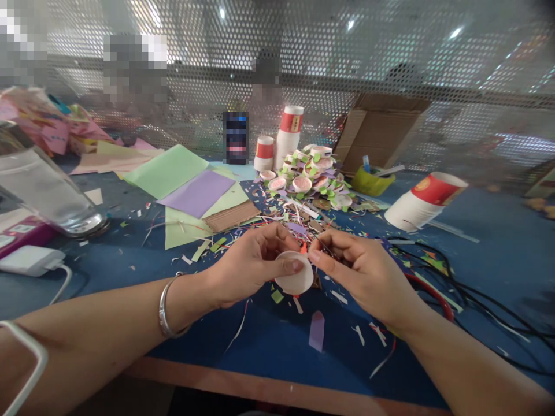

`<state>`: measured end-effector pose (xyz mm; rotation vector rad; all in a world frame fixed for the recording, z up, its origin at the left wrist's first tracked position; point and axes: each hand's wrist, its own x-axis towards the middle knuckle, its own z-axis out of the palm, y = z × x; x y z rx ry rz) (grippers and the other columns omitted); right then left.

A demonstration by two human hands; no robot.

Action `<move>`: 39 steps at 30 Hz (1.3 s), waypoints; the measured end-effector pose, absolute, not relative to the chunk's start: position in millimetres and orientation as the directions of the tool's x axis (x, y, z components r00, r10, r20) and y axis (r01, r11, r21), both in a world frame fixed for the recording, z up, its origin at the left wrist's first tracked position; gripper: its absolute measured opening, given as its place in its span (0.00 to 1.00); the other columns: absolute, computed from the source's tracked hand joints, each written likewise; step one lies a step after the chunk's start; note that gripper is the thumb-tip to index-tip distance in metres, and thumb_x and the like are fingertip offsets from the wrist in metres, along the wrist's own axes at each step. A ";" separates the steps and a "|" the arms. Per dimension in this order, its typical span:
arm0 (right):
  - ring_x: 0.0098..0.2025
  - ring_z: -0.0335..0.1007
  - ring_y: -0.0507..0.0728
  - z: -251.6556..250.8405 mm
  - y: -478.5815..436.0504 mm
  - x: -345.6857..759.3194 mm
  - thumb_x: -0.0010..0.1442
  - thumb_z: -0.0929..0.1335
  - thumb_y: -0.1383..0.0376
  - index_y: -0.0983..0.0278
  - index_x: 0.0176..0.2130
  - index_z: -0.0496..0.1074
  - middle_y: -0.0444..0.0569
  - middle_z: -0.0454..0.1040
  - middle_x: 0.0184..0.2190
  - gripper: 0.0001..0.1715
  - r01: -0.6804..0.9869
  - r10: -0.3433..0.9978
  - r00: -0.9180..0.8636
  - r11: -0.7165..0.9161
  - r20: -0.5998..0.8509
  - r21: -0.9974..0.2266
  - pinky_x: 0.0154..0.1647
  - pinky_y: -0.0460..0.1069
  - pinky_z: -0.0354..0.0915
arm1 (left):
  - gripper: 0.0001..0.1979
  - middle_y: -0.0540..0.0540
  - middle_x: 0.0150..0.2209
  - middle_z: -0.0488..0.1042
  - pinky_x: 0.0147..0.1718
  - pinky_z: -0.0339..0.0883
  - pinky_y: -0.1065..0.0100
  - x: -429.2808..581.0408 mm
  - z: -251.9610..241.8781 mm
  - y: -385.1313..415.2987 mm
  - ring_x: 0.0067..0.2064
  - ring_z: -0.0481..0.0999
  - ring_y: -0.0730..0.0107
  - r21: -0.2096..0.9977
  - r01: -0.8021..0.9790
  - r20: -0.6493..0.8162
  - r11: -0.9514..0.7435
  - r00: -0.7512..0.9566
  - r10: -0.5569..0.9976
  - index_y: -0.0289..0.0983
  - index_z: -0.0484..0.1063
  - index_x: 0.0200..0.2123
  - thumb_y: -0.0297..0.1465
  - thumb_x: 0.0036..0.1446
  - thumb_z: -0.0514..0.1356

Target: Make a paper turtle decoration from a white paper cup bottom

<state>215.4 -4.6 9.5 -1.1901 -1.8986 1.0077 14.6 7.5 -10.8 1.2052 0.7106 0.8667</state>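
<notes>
My left hand (251, 263) is closed on a small white round paper disc (297, 278), thumb pressed on its face, a little above the blue table (269, 341). My right hand (362, 271) pinches the disc's right edge, where a small orange scrap shows, and thin dark strips lie under its fingers. A silver bangle (167, 312) sits on my left wrist. Behind the hands lies a heap of finished cup-bottom pieces with green and pink bits (314, 176).
Green and purple paper sheets (191, 190) lie at the left. A glass jar (47, 193) and a white charger (30, 260) are far left. Paper cups (284, 136) stand behind, one cup (422, 199) lies on its side. Black cables (468, 294) trail right. Scraps litter the table.
</notes>
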 end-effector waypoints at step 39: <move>0.26 0.61 0.51 10.1 -9.3 219.2 0.69 0.62 0.49 0.61 0.30 0.68 0.42 0.65 0.23 0.23 0.610 0.897 -0.402 0.412 0.184 -0.677 0.27 0.49 0.56 | 0.09 0.54 0.27 0.66 0.27 0.59 0.72 17.6 -7.1 2.9 0.28 0.65 0.78 0.958 -0.129 0.284 -0.256 0.322 0.903 0.38 0.66 0.33 0.30 0.59 0.65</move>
